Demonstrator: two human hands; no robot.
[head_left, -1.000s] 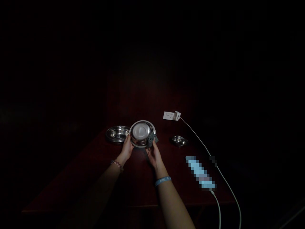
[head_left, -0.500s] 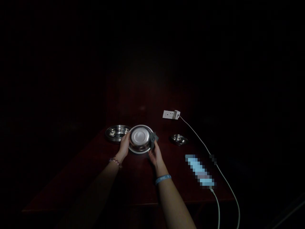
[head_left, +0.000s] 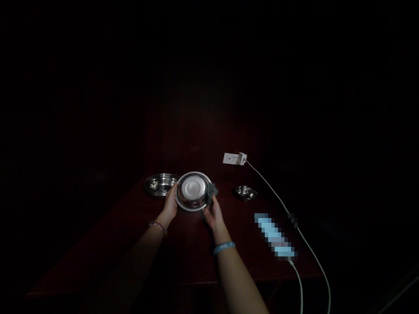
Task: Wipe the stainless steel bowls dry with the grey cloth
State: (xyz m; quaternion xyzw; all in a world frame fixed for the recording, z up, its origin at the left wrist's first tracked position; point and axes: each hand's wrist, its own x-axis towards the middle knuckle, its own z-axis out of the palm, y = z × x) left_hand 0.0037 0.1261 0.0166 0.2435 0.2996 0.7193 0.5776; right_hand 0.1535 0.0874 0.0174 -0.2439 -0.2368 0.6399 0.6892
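Note:
A shiny steel bowl (head_left: 194,190) is held up above the table, its underside turned toward me. My left hand (head_left: 170,205) grips the rim on the left side. On the opposite side my right hand (head_left: 213,213) holds a dark grey-green cloth (head_left: 211,192) against the rim, and its fingers are partly behind the bowl. Just left of my left hand sit nested steel bowls (head_left: 159,185), open side up. A smaller steel bowl (head_left: 246,192) rests on the table to the right of my right hand.
The dark red table (head_left: 190,257) stands against a dim wall. A white socket with a plugged-in charger (head_left: 241,158) is on the wall. Its white cable (head_left: 278,196) runs down the right side, beside a blurred-out, bright bluish long object (head_left: 274,235) with a cord.
The held bowl has turned and shifted very slightly left, with both hands keeping their places on it. The cloth stays at its right rim. The whole view has tilted a little.

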